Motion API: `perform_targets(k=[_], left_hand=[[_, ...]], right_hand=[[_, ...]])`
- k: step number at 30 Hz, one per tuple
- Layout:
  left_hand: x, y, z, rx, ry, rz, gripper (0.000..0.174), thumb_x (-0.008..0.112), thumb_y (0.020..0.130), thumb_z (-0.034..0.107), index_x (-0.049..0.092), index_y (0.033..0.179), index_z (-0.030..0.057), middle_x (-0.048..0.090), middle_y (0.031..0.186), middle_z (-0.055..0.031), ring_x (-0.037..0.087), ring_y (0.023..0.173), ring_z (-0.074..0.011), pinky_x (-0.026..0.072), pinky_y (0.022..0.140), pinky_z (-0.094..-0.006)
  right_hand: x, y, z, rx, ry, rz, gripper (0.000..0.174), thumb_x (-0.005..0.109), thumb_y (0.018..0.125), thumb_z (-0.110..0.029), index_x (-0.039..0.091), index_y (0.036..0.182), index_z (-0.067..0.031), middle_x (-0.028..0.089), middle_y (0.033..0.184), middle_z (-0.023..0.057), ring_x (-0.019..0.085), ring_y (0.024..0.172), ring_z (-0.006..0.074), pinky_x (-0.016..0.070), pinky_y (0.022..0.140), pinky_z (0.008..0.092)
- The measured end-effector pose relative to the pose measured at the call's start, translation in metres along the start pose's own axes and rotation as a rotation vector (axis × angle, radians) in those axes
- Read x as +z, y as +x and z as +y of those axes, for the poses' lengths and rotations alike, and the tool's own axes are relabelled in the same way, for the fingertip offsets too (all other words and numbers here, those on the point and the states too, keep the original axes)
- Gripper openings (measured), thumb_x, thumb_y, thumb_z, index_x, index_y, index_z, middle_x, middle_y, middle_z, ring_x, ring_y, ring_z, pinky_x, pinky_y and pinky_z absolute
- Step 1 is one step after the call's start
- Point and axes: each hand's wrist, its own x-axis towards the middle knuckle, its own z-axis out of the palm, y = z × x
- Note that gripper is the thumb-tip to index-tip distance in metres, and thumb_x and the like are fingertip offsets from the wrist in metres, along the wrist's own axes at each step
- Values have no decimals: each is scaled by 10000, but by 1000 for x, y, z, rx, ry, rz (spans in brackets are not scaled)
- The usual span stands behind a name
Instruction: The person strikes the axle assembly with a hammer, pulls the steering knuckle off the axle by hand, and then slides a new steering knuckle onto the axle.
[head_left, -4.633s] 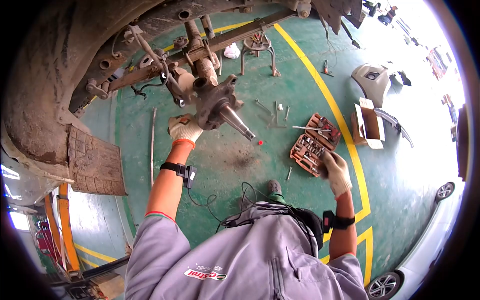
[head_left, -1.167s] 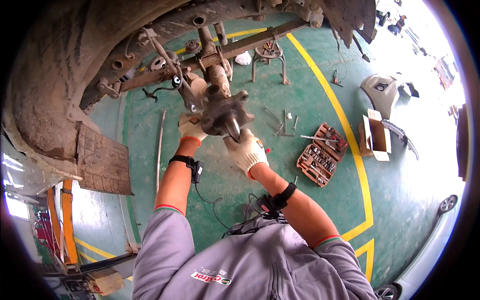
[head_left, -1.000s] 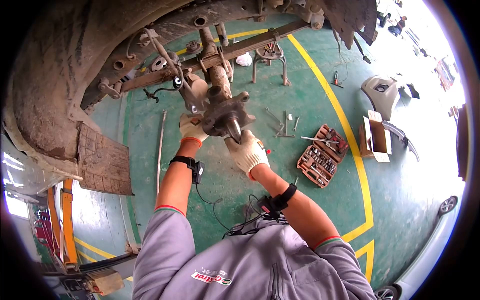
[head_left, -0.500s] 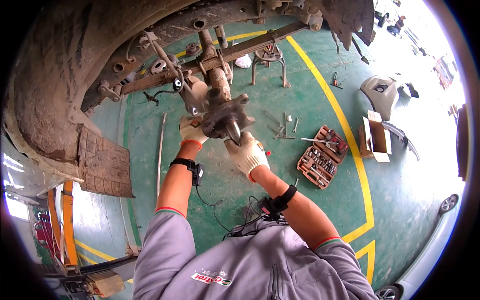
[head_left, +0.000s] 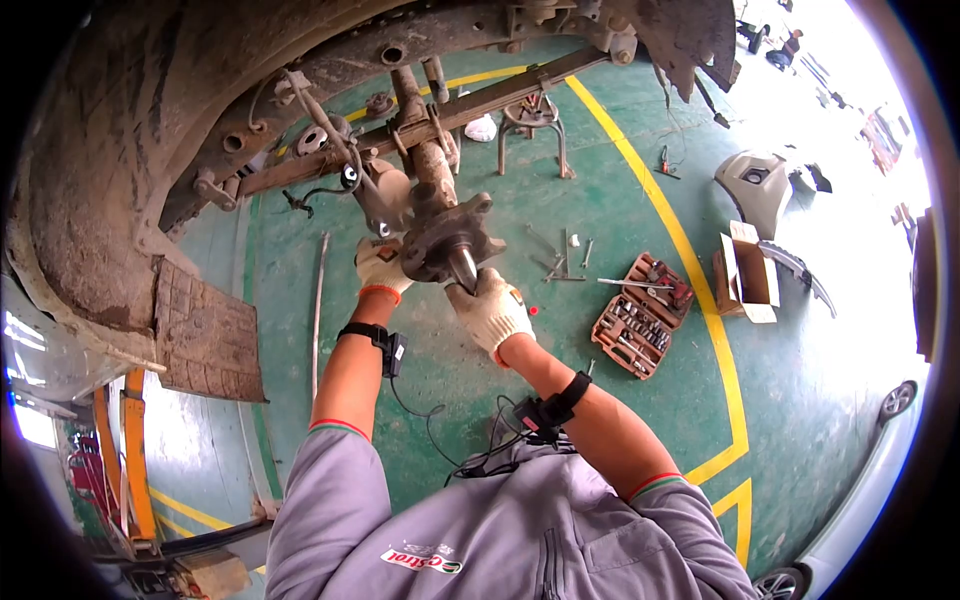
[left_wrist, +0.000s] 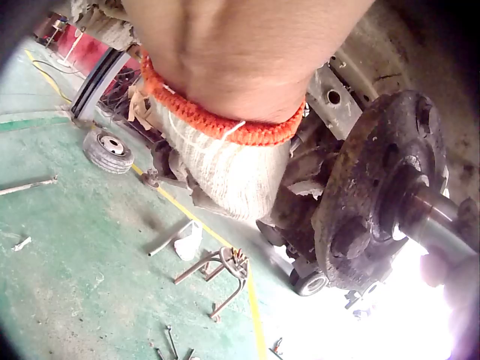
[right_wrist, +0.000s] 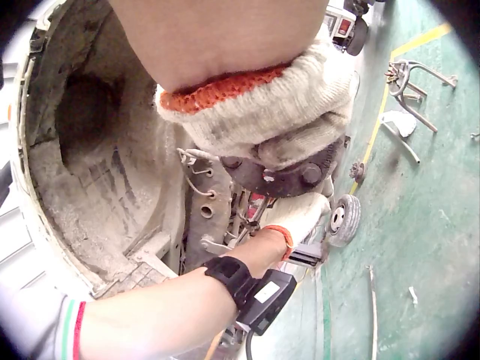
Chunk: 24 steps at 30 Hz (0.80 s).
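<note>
A dark, dirty hub flange with a shiny spindle stands at the end of the axle in the head view. My gloved right hand has its fingers and thumb round the spindle's tip. At the flange's left rear edge is my gloved left hand; its fingertips are hidden behind the metal. The left wrist view shows the left glove beside the flange, fingers out of sight. In the right wrist view the right glove covers the spindle in front of the flange.
An open socket set lies on the green floor, with wrenches left of it. A metal stool stands behind. An open carton and a bumper piece are at right. A mud flap hangs at left.
Earlier my right hand was at the socket set; it has since moved left to the spindle. Over the last second both hands have stayed nearly still, while the head view shifted slightly.
</note>
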Motion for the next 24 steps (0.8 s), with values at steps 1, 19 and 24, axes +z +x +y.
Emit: perform_targets(k=[1, 19, 24], left_hand=[[-12, 14, 0, 67, 95, 17, 354, 514, 954, 442, 519, 1090, 116, 531, 1122, -67, 501, 1055, -234, 379, 959, -412], [24, -17, -12, 61, -22, 174, 240, 563, 945, 378, 544, 829, 169, 613, 864, -12, 554, 879, -167, 438, 914, -379], [16, -12, -9, 50, -21, 103, 202, 505, 945, 303, 520, 816, 149, 571, 876, -28, 544, 906, -203, 444, 955, -420]], right_hand=[[-2, 0, 0, -11, 1, -10, 534, 608, 927, -447, 614, 1109, 55, 705, 957, 312, 698, 946, 474, 545, 839, 495], [-4, 1, -2, -1, 30, -38, 515, 603, 922, -434, 623, 1066, 60, 708, 901, 301, 708, 914, 461, 551, 809, 488], [-8, 2, -2, -16, 17, -46, 505, 623, 912, -413, 628, 1072, 66, 712, 907, 297, 717, 934, 442, 552, 822, 471]])
